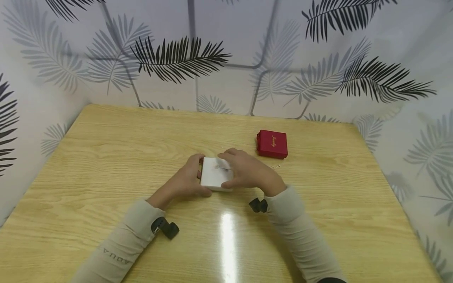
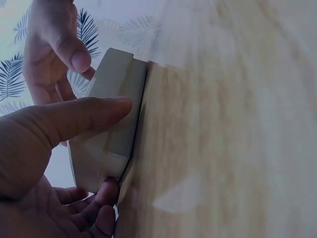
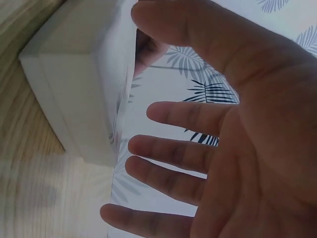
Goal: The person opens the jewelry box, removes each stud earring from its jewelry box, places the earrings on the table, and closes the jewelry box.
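A small white box (image 1: 214, 173) lies on the wooden table with some thin marking on its top. My left hand (image 1: 187, 179) grips it from the left, the thumb (image 2: 99, 116) along its near side and the fingers curled at its other side. A seam between lid and base runs round the box in the left wrist view. Over its right part is my right hand (image 1: 249, 171), whose fingers (image 3: 173, 148) are spread and fairly straight in the right wrist view. The right thumb (image 3: 161, 22) overlaps the box's top edge there.
A red box (image 1: 273, 144) with gold lettering sits behind my right hand. Just in front of it lies a small gold-coloured item (image 1: 275, 166), partly behind the hand. Leaf-patterned cloth (image 1: 212, 86) hangs along the table's back edge.
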`<state>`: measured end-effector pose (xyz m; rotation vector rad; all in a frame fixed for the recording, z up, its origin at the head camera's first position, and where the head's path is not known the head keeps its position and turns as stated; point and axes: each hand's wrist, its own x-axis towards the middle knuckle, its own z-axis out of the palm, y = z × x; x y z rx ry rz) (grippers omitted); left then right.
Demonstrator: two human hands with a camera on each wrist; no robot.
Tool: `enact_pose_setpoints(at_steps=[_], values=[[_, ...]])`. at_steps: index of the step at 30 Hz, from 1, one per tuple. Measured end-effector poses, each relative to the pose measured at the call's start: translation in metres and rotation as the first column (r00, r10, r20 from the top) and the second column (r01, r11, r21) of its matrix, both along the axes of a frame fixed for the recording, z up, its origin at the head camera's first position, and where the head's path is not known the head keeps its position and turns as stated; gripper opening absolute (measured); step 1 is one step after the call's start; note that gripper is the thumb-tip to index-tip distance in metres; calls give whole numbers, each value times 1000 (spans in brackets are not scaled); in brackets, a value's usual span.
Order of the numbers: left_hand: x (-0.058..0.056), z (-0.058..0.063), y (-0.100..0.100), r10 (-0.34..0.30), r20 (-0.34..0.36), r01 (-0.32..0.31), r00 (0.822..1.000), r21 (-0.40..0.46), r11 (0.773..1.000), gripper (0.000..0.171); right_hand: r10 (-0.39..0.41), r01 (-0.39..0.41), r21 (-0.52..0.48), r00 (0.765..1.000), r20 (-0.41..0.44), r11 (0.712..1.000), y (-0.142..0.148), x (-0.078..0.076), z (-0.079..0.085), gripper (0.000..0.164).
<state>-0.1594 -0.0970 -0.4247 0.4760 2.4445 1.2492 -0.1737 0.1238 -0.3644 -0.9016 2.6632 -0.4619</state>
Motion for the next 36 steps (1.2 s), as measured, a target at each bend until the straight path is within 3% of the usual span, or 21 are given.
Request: enact_pose_setpoints(at_steps=[11,20,36], values=[[2,-1,6,-4,-6,4,1000,-35,999,111,33,-33,5,999,24,999,-7,7,-4,82],[-1,1,0,-32,54,33,998,-23,999,114,33,-33,18,999,18,999,-11,6,-10,90],[-1,2,-1,-70,6,70,998,-45,997,107,13,-13,44,1000,1,999,-13,5,-15,95]])
